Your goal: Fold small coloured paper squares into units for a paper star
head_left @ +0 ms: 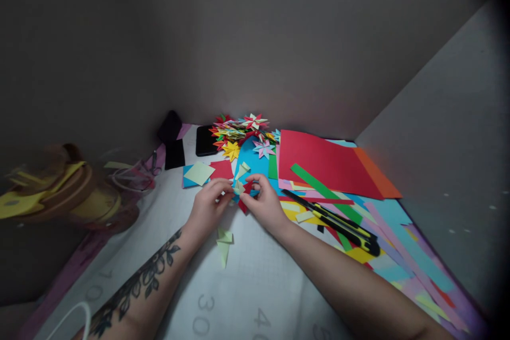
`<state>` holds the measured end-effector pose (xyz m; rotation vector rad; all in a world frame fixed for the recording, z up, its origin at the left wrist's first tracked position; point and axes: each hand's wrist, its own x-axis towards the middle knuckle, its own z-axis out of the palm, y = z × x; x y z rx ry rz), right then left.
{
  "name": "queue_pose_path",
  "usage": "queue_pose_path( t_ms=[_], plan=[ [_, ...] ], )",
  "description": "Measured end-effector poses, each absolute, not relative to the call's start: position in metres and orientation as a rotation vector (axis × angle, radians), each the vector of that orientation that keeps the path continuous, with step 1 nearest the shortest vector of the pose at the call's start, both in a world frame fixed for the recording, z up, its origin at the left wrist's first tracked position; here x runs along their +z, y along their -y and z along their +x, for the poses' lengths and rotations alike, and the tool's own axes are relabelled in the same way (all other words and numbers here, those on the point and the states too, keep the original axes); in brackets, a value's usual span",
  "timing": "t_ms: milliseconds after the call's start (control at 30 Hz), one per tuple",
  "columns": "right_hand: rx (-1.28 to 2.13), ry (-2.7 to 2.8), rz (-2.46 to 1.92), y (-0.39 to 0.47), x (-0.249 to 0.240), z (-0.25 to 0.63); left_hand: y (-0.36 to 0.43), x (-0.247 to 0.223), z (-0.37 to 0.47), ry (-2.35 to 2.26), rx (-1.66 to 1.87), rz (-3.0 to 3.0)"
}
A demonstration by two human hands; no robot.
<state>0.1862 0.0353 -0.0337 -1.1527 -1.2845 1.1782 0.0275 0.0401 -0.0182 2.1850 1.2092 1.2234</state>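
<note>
Between my two hands are small folded pieces of paper, a pale green one (238, 188) and a red one (244, 203). The fingertips of my left hand (211, 202) pinch the pale green piece. My right hand (266, 203) is closed with thumb and finger on the red piece, and the two pieces touch or overlap. Just beyond my fingers another pale green folded piece (243, 170) lies over blue paper (252, 155). Nearer to me, a pale green folded piece (224, 247) rests on the white cloth (239, 287). My fingers partly hide what they hold.
Folded paper flowers (235, 133) pile up at the back, beside a black phone (205, 141). Square sheets (200, 173) lie left of the hands. On the right are large red paper (326, 164), cut strips and a black-yellow utility knife (342, 226). A pot (79, 191) stands far left.
</note>
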Motion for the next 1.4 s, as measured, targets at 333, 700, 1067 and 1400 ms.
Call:
queue_pose_path(
  t_ms=[333,700,1067,1400],
  plan=[
    [1.162,1.261,-1.131,-0.037,-0.037,0.186,-0.044,-0.017,0.022,-1.185,1.284,2.251],
    [1.195,1.250,-1.117,-0.037,-0.031,0.186,-0.049,-0.016,0.015,-1.048,1.133,2.477],
    [1.231,1.260,-1.100,-0.034,-0.031,0.184,-0.050,-0.006,0.011,-1.004,0.852,2.513],
    [1.241,1.258,-1.099,-0.033,-0.032,0.183,-0.048,-0.003,0.010,-1.035,0.817,2.461]
  ],
)
